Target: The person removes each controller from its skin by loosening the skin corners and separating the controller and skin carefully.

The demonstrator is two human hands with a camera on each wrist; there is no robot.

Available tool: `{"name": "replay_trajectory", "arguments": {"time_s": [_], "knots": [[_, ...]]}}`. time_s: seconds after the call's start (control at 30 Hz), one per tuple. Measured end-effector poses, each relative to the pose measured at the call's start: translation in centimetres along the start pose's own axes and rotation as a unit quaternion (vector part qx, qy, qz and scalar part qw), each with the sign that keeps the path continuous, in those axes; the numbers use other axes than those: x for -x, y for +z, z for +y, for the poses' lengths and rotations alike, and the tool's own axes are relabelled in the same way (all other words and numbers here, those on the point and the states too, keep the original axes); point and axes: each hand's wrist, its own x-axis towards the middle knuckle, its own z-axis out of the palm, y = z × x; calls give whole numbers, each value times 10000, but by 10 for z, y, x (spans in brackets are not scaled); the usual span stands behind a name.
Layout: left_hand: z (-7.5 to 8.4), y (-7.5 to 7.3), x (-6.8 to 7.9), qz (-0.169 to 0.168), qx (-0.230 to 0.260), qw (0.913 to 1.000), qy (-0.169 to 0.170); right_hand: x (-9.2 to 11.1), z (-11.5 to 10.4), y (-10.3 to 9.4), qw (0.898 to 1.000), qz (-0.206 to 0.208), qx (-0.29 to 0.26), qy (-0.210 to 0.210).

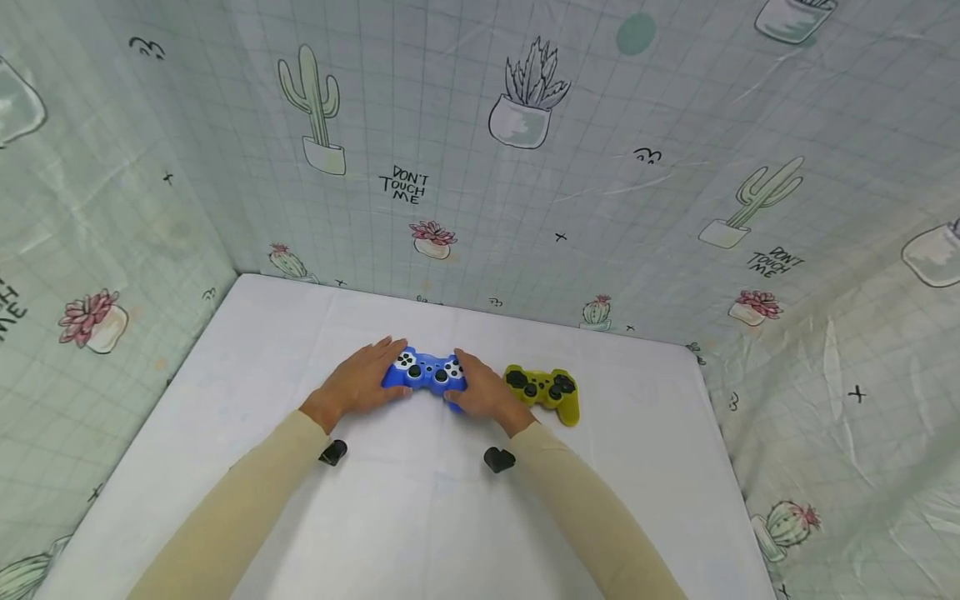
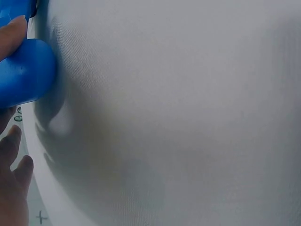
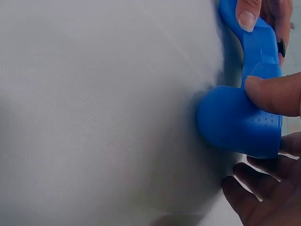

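A blue game controller (image 1: 427,363) with white button areas and black sticks lies between both hands near the far part of the table. My left hand (image 1: 362,379) holds its left grip, with the thumb along the near side. Round the right grip, my right hand (image 1: 483,390) has its thumb on the near side and fingers beyond. Both wrist views show a thumb against the blue shell, and in the right one the rounded grip (image 3: 235,122) is near the white surface. Just right of my right hand sits a yellow-green controller (image 1: 543,388) with black buttons, partly behind the wrist.
A white-covered table (image 1: 420,517) spreads beneath the arms. Hanging cloth (image 1: 465,150) printed with cacti encloses its back and both sides. Small black pieces (image 1: 333,452) show at the undersides of both wrists.
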Motion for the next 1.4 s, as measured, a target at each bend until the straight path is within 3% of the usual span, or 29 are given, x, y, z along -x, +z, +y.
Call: {"name": "replay_trajectory", "arguments": {"time_s": [0.43, 0.83, 1.0, 1.2, 1.4], "knots": [[0, 0, 1, 33, 251, 9996, -129, -1, -3, -1, 9998, 161, -48, 46], [6, -8, 7, 10, 141, 9999, 48, 6, -4, -1, 9975, 492, -484, -132], [7, -12, 14, 44, 17, 9997, 231, 8, -2, -2, 9922, 530, -1128, -88], [9, -16, 22, 150, -78, 9993, 343, 12, -1, -6, 9715, 637, -2282, -5], [9, -17, 26, 296, 414, 9980, 367, 15, 0, -9, 9665, 693, -2467, -154]]}}
